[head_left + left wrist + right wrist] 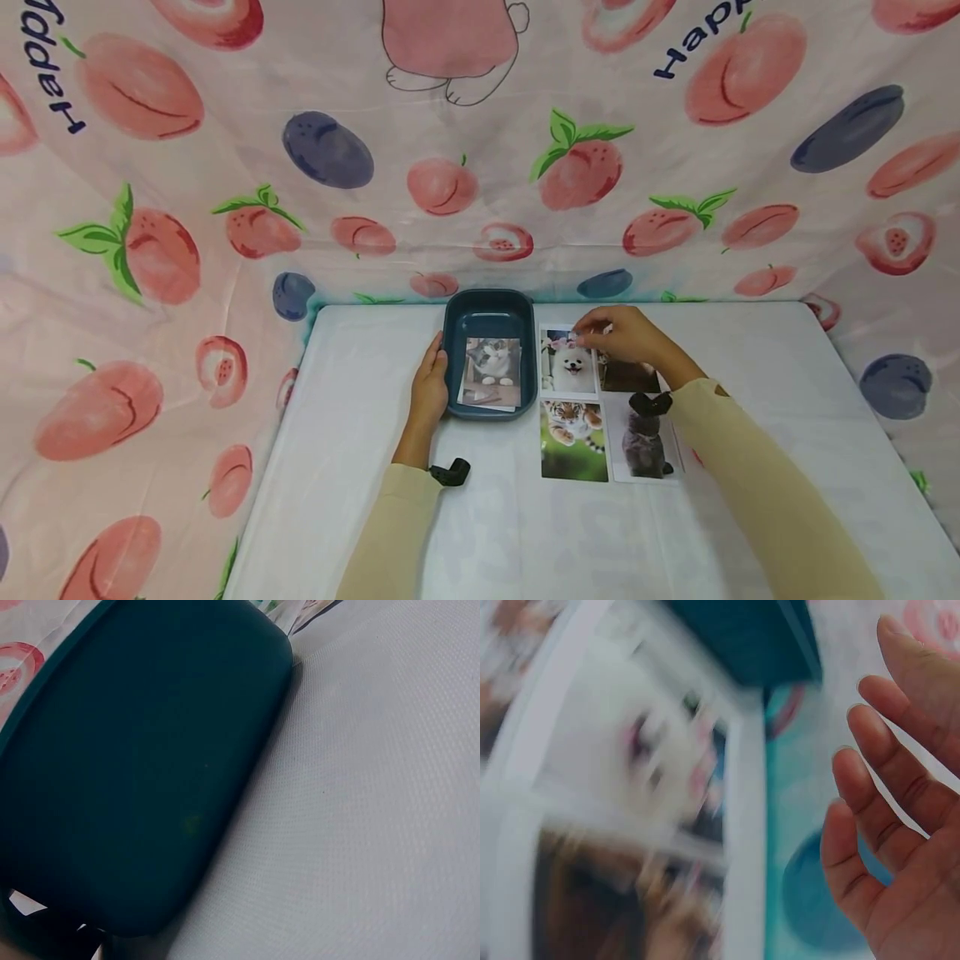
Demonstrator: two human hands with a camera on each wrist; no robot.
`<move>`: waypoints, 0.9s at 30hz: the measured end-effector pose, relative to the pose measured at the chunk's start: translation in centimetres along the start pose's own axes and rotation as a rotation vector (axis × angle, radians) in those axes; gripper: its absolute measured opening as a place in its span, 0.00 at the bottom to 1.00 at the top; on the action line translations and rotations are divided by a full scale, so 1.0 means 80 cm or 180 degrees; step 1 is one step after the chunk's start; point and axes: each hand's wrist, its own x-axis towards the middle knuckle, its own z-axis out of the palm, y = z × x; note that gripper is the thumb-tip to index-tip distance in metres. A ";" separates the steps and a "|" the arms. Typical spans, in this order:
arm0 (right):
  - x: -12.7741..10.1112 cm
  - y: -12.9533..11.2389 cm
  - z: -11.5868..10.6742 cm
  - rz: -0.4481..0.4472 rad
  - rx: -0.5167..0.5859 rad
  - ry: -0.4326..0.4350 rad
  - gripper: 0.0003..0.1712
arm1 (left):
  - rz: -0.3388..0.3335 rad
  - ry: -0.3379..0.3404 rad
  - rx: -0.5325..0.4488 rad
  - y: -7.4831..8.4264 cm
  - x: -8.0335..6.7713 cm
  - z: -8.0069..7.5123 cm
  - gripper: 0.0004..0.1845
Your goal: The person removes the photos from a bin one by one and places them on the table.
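Observation:
My left hand (426,400) holds the left side of a dark teal tray (489,298), its thumb by the rim. In the tray lies a photo card of a grey and white kitten (492,371), with another card's edge showing beneath. My right hand (633,337) is over the top of a white dog photo card (572,371) and a dark brown photo card (628,377), partly covering both. In the right wrist view its fingers (881,742) are slightly bent and apart, with nothing between them. Below lie a tiger photo card (573,446) and a grey cat photo card (643,442).
A white-covered table (360,350) carries the tray and cards. Behind it hangs a fruit-printed cloth (450,125), which also shows at both sides. Each wrist wears a small black device, such as the one at the left cuff (452,472).

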 end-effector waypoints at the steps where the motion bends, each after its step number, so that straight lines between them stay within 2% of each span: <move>1: 0.007 -0.010 0.002 -0.0001 0.0047 -0.0044 0.18 | 0.0000 -0.0001 -0.0001 0.000 0.000 0.000 0.27; 5: 0.036 -0.042 0.011 -0.0097 0.0190 -0.0232 0.22 | 0.0004 0.0000 -0.0008 0.001 -0.001 0.001 0.27; 9: 0.065 -0.065 0.022 -0.0260 0.0136 -0.0379 0.25 | 0.0008 0.0001 -0.0018 0.002 -0.001 0.000 0.27; 14: 0.095 -0.089 0.035 -0.0362 0.0177 -0.0517 0.21 | 0.0045 0.0003 -0.0035 0.002 -0.001 0.000 0.27; 23: 0.143 -0.112 0.074 -0.0406 0.0033 -0.0776 0.26 | 0.0087 0.0016 -0.0043 0.000 0.000 0.000 0.27; 27: 0.155 -0.114 0.096 -0.0240 -0.0094 -0.0863 0.28 | 0.0127 0.0025 -0.0035 -0.001 0.001 0.000 0.27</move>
